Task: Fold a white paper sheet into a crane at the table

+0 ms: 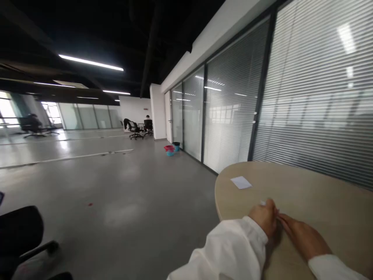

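Observation:
My left hand [264, 217], in a white sleeve, rests curled over the near part of a round beige table [323, 206]. A small white piece, perhaps paper [263, 202], shows at its knuckles and is mostly hidden by the fingers. My right hand [304, 238], also in a white sleeve, lies on the tabletop with its fingertips reaching against my left hand. Whatever lies between the hands is hidden. A white sheet of paper [241, 182] lies flat on the table, farther out and to the left of both hands.
Glass walls with slatted blinds [314, 89] run along the right, close behind the table. A black office chair [20, 233] stands at lower left. A red-and-blue bucket [170, 151] sits by the wall. A person [147, 117] and black chairs [134, 129] are far off.

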Motion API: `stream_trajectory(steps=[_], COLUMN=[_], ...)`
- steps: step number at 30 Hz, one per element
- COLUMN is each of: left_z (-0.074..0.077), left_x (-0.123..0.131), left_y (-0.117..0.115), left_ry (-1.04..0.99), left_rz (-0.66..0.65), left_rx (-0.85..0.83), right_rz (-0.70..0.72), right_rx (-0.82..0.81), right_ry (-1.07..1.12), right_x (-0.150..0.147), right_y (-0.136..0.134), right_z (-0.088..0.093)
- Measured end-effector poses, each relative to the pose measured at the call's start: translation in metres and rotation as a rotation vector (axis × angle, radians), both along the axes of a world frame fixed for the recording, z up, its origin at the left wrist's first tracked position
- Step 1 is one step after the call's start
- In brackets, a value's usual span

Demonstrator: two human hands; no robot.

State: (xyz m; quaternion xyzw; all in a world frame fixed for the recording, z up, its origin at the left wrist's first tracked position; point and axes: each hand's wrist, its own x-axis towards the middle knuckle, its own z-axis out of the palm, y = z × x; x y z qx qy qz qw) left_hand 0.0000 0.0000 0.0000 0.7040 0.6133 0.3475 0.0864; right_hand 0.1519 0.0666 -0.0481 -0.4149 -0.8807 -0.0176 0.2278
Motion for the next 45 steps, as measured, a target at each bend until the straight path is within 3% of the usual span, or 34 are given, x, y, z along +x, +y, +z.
stream_trajectory(steps=[4,10,17,22,26,30,34,38,42,43,45], left_z=[0.011,0.018,0.004,-0.009,-0.015,-0.017,-0.019,-0.019,-0.007,-0.003,0.007], left_x=[0.011,0.029,0.045,0.050,0.052,0.049,0.044,0.044,0.039,0.035,0.022], left_y=[0.029,0.074,0.102,0.115,0.122,0.127,0.130,0.128,0.123,0.121,0.119], left_ry=[-0.099,-0.297,-0.309,-0.487,-0.786,-0.840,-0.852,-0.761,-0.595,-0.519,-0.334], left_rz=[-0.008,-0.031,-0.197,-0.282,-0.312,-0.377,-0.361,-0.346,-0.362,-0.342,-0.162], left_rx=[0.099,0.126,0.167,0.007,-0.161,-0.192,-0.154,-0.121,-0.052,-0.005,0.159], right_rz=[-0.148,-0.191,-0.133,-0.080,-0.078,-0.095,-0.105,-0.148,-0.240,-0.282,-0.362], right_rx=[-0.061,-0.283,-0.588,-0.696,-0.743,-0.760,-0.756,-0.577,-0.315,-0.246,-0.129], right_ry=[0.220,0.741,1.164,1.324,1.358,1.406,1.345,1.225,0.998,0.927,0.779], right_x=[0.016,0.040,0.055,0.062,0.067,0.067,0.067,0.072,0.079,0.081,0.083], right_y=[-0.004,-0.002,-0.007,-0.005,-0.002,0.000,0.000,0.002,0.004,0.005,0.004], right_z=[0.015,0.030,0.044,0.042,0.039,0.039,0.038,0.033,0.030,0.029,0.028])
